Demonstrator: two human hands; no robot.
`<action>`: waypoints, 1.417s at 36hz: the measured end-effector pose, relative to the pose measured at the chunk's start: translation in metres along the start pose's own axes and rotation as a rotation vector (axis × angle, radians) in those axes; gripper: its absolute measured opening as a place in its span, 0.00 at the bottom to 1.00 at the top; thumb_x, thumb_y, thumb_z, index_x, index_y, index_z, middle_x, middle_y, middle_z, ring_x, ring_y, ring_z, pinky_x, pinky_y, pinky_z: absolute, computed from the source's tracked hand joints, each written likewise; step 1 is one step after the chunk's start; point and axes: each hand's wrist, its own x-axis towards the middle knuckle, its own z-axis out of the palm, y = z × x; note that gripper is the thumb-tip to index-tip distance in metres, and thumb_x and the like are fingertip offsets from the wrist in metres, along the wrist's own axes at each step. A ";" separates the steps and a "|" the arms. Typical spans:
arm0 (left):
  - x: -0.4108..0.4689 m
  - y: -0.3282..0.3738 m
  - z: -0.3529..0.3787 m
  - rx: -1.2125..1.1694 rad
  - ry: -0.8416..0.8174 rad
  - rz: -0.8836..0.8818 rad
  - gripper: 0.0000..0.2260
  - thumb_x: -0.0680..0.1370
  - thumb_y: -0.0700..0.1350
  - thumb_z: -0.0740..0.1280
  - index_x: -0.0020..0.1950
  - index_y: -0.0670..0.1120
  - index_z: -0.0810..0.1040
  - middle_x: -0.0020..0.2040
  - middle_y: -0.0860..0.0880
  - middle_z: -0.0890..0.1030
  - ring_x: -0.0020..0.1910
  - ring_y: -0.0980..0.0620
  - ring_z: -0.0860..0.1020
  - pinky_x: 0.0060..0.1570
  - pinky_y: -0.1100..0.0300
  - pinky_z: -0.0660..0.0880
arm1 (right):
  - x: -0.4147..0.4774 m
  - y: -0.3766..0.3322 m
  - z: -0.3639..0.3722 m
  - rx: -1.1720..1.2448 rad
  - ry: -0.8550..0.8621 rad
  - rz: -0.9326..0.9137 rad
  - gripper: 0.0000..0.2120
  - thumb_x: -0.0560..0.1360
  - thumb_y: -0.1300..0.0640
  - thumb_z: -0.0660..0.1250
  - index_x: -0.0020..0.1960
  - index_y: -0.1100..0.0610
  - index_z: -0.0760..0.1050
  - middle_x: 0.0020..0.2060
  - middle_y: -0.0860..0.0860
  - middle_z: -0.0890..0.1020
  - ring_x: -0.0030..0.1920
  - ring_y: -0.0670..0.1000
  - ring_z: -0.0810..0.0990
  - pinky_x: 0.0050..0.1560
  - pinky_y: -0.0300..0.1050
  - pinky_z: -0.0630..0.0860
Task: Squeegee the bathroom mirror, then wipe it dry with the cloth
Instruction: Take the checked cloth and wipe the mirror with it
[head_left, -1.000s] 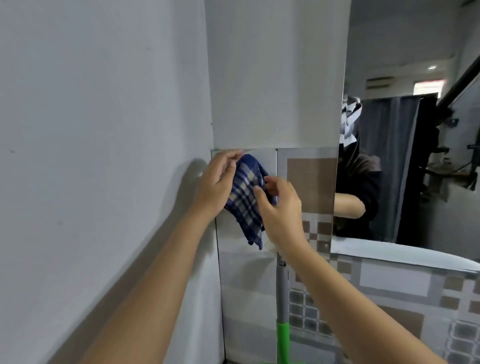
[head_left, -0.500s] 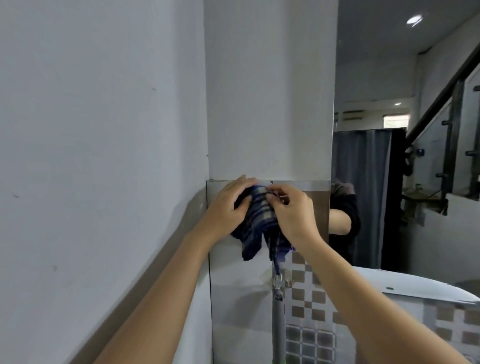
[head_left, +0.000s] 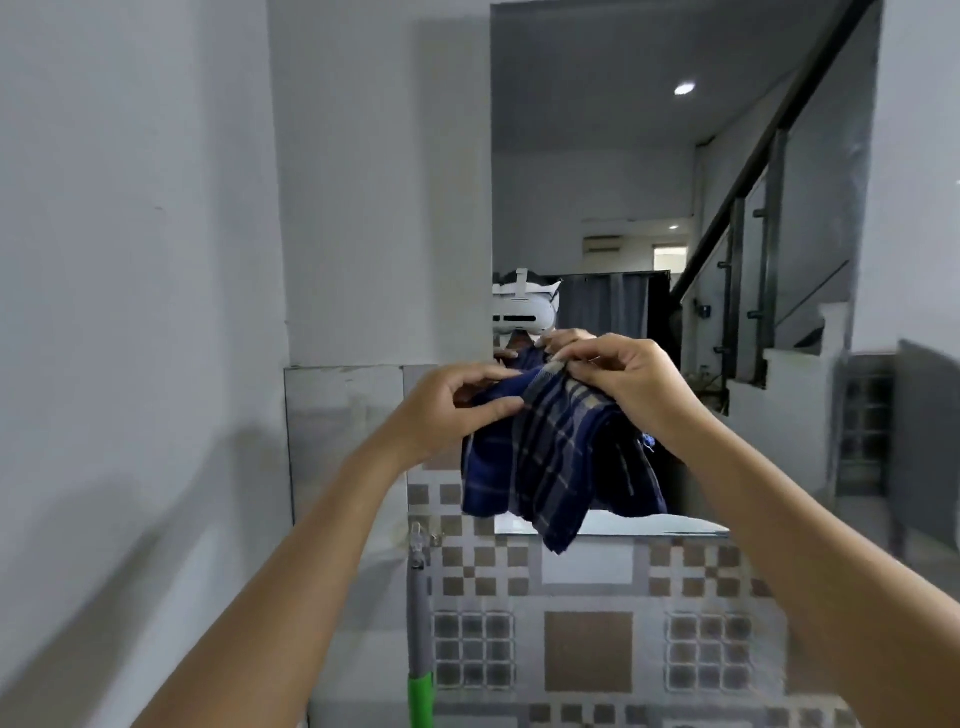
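Note:
A dark blue checked cloth (head_left: 550, 467) hangs between both hands in front of the mirror's lower left part. My left hand (head_left: 447, 410) pinches its left top edge. My right hand (head_left: 631, 384) grips its right top corner, a little higher. The mirror (head_left: 649, 182) fills the wall straight ahead and reflects a room, a staircase and a person's white headset. A grey pole with a green grip (head_left: 420, 623), probably the squeegee's handle, leans upright against the tiles below the hands; its blade end is out of view.
A white wall (head_left: 130, 312) runs close along the left and meets a white wall section (head_left: 384, 182) beside the mirror. Patterned grey and brown tiles (head_left: 587, 654) cover the wall below the mirror. A white ledge (head_left: 639, 525) shows along the mirror's bottom.
The view has swung right, so the mirror now lies ahead. Both hands carried the cloth from the tiled corner to the front of the mirror and spread it wider.

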 end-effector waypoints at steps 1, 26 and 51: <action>0.005 0.005 0.010 0.013 -0.007 0.006 0.14 0.74 0.49 0.70 0.59 0.50 0.79 0.58 0.49 0.80 0.58 0.52 0.77 0.59 0.51 0.75 | -0.003 0.003 -0.013 0.005 -0.008 -0.004 0.15 0.72 0.66 0.68 0.40 0.45 0.81 0.44 0.42 0.81 0.49 0.44 0.79 0.58 0.42 0.71; 0.270 0.121 0.084 0.154 0.345 0.160 0.06 0.73 0.43 0.70 0.48 0.47 0.83 0.46 0.51 0.84 0.48 0.55 0.80 0.49 0.66 0.75 | 0.083 0.006 -0.113 -0.010 0.450 -0.019 0.26 0.80 0.45 0.50 0.75 0.52 0.52 0.75 0.49 0.56 0.75 0.45 0.51 0.74 0.43 0.47; 0.183 -0.033 0.042 0.911 0.590 0.204 0.29 0.80 0.56 0.51 0.76 0.44 0.49 0.77 0.47 0.48 0.76 0.52 0.46 0.74 0.56 0.46 | 0.265 -0.050 -0.066 -1.084 0.464 -0.289 0.47 0.68 0.24 0.45 0.76 0.54 0.42 0.76 0.57 0.47 0.75 0.57 0.42 0.72 0.62 0.36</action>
